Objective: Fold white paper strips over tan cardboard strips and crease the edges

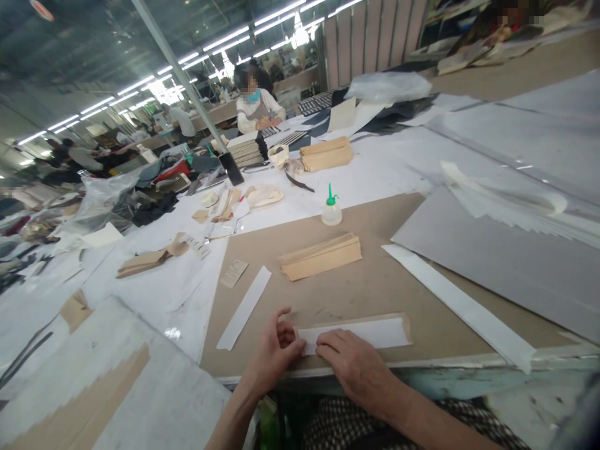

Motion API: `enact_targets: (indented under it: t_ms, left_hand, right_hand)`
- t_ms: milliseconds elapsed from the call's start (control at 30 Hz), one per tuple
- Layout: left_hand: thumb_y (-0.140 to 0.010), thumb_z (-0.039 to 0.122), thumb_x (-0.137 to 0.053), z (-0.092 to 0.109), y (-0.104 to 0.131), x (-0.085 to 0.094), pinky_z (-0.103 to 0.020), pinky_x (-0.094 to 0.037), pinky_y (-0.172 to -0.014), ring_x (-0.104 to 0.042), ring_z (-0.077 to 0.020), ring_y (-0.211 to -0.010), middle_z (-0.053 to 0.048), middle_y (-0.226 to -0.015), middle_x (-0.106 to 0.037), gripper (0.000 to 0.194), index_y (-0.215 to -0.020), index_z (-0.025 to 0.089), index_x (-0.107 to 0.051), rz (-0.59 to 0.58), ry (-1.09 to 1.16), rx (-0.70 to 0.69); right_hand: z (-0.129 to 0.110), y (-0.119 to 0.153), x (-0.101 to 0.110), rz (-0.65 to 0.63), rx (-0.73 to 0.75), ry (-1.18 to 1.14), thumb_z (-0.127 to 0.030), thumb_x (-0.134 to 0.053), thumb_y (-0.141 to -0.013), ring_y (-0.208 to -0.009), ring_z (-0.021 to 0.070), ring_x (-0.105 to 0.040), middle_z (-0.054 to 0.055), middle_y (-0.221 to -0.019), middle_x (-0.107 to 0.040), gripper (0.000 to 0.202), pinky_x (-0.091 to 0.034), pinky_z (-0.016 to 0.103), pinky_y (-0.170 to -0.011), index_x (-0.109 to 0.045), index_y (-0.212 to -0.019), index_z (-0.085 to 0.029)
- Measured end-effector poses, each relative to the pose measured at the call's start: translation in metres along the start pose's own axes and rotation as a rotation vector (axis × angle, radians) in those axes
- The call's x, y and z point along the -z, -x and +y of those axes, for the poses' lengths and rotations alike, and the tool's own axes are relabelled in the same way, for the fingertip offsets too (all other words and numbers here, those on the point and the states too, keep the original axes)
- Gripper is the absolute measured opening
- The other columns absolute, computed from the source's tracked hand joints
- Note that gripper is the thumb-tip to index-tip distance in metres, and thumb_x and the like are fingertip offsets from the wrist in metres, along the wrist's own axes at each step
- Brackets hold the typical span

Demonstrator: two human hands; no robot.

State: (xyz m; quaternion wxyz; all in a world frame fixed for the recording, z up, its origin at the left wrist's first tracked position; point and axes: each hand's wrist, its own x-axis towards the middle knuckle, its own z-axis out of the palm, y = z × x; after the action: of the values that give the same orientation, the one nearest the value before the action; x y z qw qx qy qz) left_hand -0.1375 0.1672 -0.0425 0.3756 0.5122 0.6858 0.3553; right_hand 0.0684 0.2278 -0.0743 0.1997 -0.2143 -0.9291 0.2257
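Note:
A white strip (379, 332) lies on a tan piece (407, 328) near the front edge of the brown board (328, 303). At its left end, my left hand (277, 347) has thumb and curled fingers pinched on the tan and white strip. Just right of that, my right hand (349, 359) rests on the strip with its fingers together, pressing on it; anything beneath the fingertips is hidden. Beyond the hands lies a stack of tan pieces (321, 257). To the left are a loose white strip (244, 307) and a small stencil card (234, 274).
A bottle with a green nozzle (332, 211) stands at the board's back edge. On the right are a long white strip (459, 303) and large grey sheets (506, 256). A metal pole (182, 81) rises behind; a masked person (257, 109) works farther back.

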Motion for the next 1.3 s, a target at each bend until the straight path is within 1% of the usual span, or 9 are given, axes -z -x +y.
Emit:
enact_targets:
  t_ms: [67, 167, 367, 467, 567, 633, 900, 1033, 1300]
  left_hand:
    - [-0.083, 0.014, -0.060, -0.001, 0.007, 0.003, -0.031, -0.056, -0.083, -0.069, -0.0166, -0.094, -0.005, -0.104, -0.069, 0.066, -0.144, 0.020, -0.035, -0.046, 0.037, -0.035]
    - [-0.089, 0.012, -0.049, -0.009, 0.012, 0.001, -0.038, -0.051, -0.099, -0.066, -0.0180, -0.108, -0.007, -0.116, -0.068, 0.055, -0.143, 0.023, -0.043, -0.014, -0.047, -0.127]
    - [-0.081, 0.008, -0.054, -0.027, 0.009, -0.017, -0.037, -0.053, -0.093, -0.064, -0.0188, -0.103, -0.007, -0.117, -0.065, 0.063, -0.142, 0.021, -0.043, 0.235, -0.281, -0.178]
    - [-0.077, 0.010, -0.062, -0.024, 0.014, -0.019, -0.041, -0.052, -0.090, -0.060, -0.0217, -0.099, -0.008, -0.111, -0.061, 0.049, -0.124, 0.018, -0.053, 0.355, -0.369, -0.153]
    - [-0.081, 0.016, -0.066, -0.018, 0.022, -0.019, -0.040, -0.050, -0.085, -0.058, -0.0230, -0.096, -0.005, -0.100, -0.060, 0.010, -0.089, 0.020, -0.060, 0.344, -0.409, -0.170]
    - [-0.086, 0.020, -0.064, -0.016, 0.026, -0.021, -0.039, -0.049, -0.083, -0.057, -0.0229, -0.094, -0.004, -0.095, -0.061, 0.007, -0.079, 0.021, -0.062, 0.316, -0.420, -0.193]
    - [-0.096, 0.023, -0.057, -0.026, 0.040, -0.027, -0.038, -0.054, -0.084, -0.061, -0.0213, -0.095, -0.006, -0.101, -0.066, 0.017, -0.102, 0.025, -0.073, 0.334, -0.461, -0.333]
    - [-0.097, 0.019, -0.056, -0.034, 0.045, -0.026, -0.035, -0.056, -0.084, -0.061, -0.0200, -0.098, -0.006, -0.107, -0.066, 0.023, -0.114, 0.025, -0.071, 0.324, -0.495, -0.396]
    - [-0.097, 0.017, -0.056, -0.040, 0.046, -0.021, -0.032, -0.056, -0.086, -0.061, -0.0193, -0.101, -0.008, -0.115, -0.064, 0.032, -0.126, 0.024, -0.065, 0.247, -0.595, -0.443]
  right_hand:
    - [0.000, 0.000, 0.002, 0.008, -0.006, -0.015, 0.000, -0.054, -0.085, -0.102, 0.0236, -0.057, 0.008, -0.111, -0.065, 0.032, -0.050, 0.040, -0.093, -0.066, -0.111, -0.016]
    - [0.000, -0.001, 0.005, 0.032, -0.002, -0.030, 0.000, -0.054, -0.085, -0.102, 0.0224, -0.058, 0.008, -0.111, -0.065, 0.031, -0.050, 0.038, -0.094, -0.066, -0.107, -0.016]
    - [0.009, -0.005, 0.018, -0.003, 0.059, -0.101, -0.001, -0.053, -0.086, -0.102, 0.0199, -0.061, 0.007, -0.111, -0.068, 0.029, -0.051, 0.034, -0.093, -0.068, -0.105, -0.018]
    - [0.016, -0.008, 0.025, -0.051, 0.177, -0.092, -0.001, -0.052, -0.085, -0.113, 0.0210, -0.058, 0.008, -0.127, -0.066, 0.038, -0.048, 0.036, -0.100, -0.068, -0.115, -0.017]
    - [0.020, -0.013, 0.030, -0.110, 0.257, -0.055, -0.004, -0.053, -0.087, -0.118, 0.0220, -0.055, 0.007, -0.138, -0.061, 0.039, -0.046, 0.038, -0.105, -0.067, -0.122, -0.017]
    - [0.020, -0.016, 0.032, -0.156, 0.267, -0.031, -0.006, -0.054, -0.090, -0.116, 0.0227, -0.055, 0.006, -0.140, -0.059, 0.036, -0.046, 0.038, -0.105, -0.067, -0.122, -0.017]
    - [0.017, -0.020, 0.032, -0.179, 0.258, -0.033, -0.006, -0.056, -0.087, -0.114, 0.0241, -0.053, 0.005, -0.137, -0.062, 0.038, -0.047, 0.040, -0.103, -0.066, -0.123, -0.016]
    - [0.018, -0.019, 0.032, -0.182, 0.257, -0.024, -0.006, -0.056, -0.088, -0.111, 0.0241, -0.053, 0.005, -0.137, -0.062, 0.036, -0.048, 0.039, -0.100, -0.067, -0.120, -0.016]
    - [0.019, -0.019, 0.030, -0.206, 0.263, -0.034, -0.007, -0.053, -0.091, -0.113, 0.0251, -0.051, 0.009, -0.137, -0.060, 0.046, -0.046, 0.040, -0.101, -0.058, -0.136, -0.014]
